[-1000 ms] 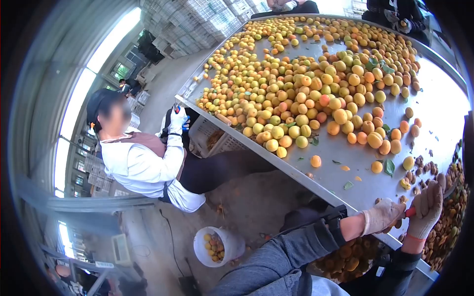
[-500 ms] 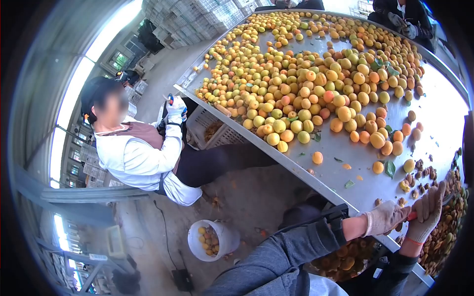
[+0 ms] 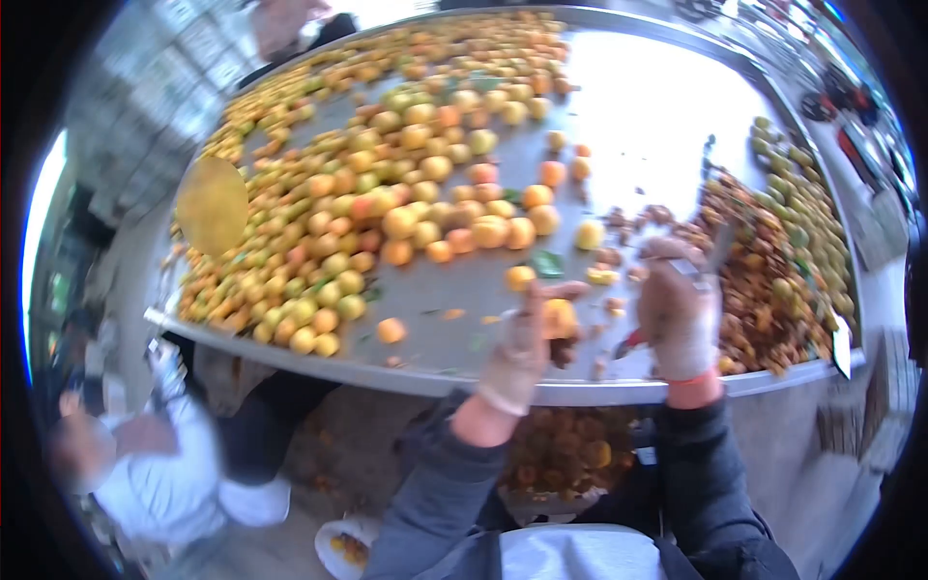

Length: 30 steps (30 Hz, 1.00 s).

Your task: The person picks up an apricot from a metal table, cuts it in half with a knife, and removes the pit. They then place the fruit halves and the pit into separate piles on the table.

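My left hand (image 3: 512,360), in a pale glove, holds an orange apricot (image 3: 559,319) over the metal table (image 3: 440,360); a dark brown piece shows just under the fruit. To its right, my right hand (image 3: 679,314), also gloved, is closed round a tool with a red handle (image 3: 630,341). Motion blurs the tool's far end. Many yellow and orange apricots (image 3: 425,208) lie across the table's left and middle. Beyond my right hand is a heap of brown pieces (image 3: 764,280), with greenish fruit (image 3: 793,213) behind it.
A person in white (image 3: 159,474) sits at the lower left, and part of another person (image 3: 285,29) shows at the far edge. Below the table are a container of brownish fruit (image 3: 570,454) and a white bucket (image 3: 338,549). A green leaf (image 3: 547,264) lies beyond my left hand.
The view has swung to the right. My hands, close together at the red-handled tool before, are now apart, and an apricot is in my left hand.
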Motion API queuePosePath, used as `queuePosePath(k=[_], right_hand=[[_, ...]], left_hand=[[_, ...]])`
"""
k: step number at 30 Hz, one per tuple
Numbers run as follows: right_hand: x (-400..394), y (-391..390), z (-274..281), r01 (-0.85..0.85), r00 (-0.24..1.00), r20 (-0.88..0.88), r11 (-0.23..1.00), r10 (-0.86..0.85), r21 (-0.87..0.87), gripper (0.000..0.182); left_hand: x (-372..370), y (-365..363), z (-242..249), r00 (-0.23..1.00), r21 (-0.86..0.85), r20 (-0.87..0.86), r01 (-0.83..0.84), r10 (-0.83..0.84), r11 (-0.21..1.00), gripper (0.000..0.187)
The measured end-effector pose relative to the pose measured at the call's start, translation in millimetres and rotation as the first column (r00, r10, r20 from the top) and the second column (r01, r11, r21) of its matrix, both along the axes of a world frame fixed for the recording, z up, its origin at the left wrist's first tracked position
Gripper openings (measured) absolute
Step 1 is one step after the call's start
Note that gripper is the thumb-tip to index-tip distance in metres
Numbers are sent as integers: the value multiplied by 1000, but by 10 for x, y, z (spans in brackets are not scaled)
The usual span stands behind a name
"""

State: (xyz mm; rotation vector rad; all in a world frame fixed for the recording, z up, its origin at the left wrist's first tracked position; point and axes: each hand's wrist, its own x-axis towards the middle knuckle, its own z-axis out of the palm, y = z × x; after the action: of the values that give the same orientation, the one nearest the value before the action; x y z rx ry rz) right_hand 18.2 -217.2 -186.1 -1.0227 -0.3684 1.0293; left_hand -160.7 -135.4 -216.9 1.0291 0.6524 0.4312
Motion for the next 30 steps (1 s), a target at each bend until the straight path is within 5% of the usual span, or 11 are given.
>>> queuePosePath(k=[1, 2, 4, 9, 11, 15, 22, 24, 25, 28, 30], right_hand=[[-13, 42, -82, -31, 773, 632, 991, -58, 129, 17], [-36, 96, -189, -149, 207, 967, 972, -149, 181, 17], [-241, 80, -60, -173, 674, 720, 983, 168, -67, 17], [-347, 125, -141, -155, 300, 925, 969, 234, -195, 33], [-374, 120, -107, -121, 244, 936, 966, 253, -229, 34], [-374, 139, -142, -86, 186, 903, 922, 388, -378, 34], [-519, 126, -218, -2, -82, 856, 859, 511, -512, 28], [-472, 121, -253, 25, -59, 879, 881, 474, -473, 25], [-426, 131, -247, 11, -31, 901, 901, 433, -433, 23], [-316, 132, -170, -1, -5, 916, 916, 401, -401, 20], [-177, 99, -151, 57, 284, 927, 961, 244, -270, 20]], left_hand=[[43, -36, -65, 994, 7, 6, -105, 105, 994, 76], [89, -45, -97, 997, 1, 14, -74, 74, 997, 76], [143, -36, -125, 988, -37, 75, -131, 134, 991, 75], [217, -30, -204, 955, -106, 160, -235, 250, 966, 70], [185, -1, -278, 976, 148, 53, -218, 212, 965, 56], [176, -40, -257, 990, 151, -3, -139, 141, 979, 41], [180, -27, -575, 927, -306, 189, -257, 323, 917, 40], [160, 34, -507, 958, -134, 253, -100, 132, 986, 45], [218, -12, -469, 926, -358, 184, -248, 328, 900, 44], [244, -60, -421, 962, -128, 66, -255, 265, 958, 40], [218, -7, -381, 940, -141, 97, -313, 328, 939, 39]])
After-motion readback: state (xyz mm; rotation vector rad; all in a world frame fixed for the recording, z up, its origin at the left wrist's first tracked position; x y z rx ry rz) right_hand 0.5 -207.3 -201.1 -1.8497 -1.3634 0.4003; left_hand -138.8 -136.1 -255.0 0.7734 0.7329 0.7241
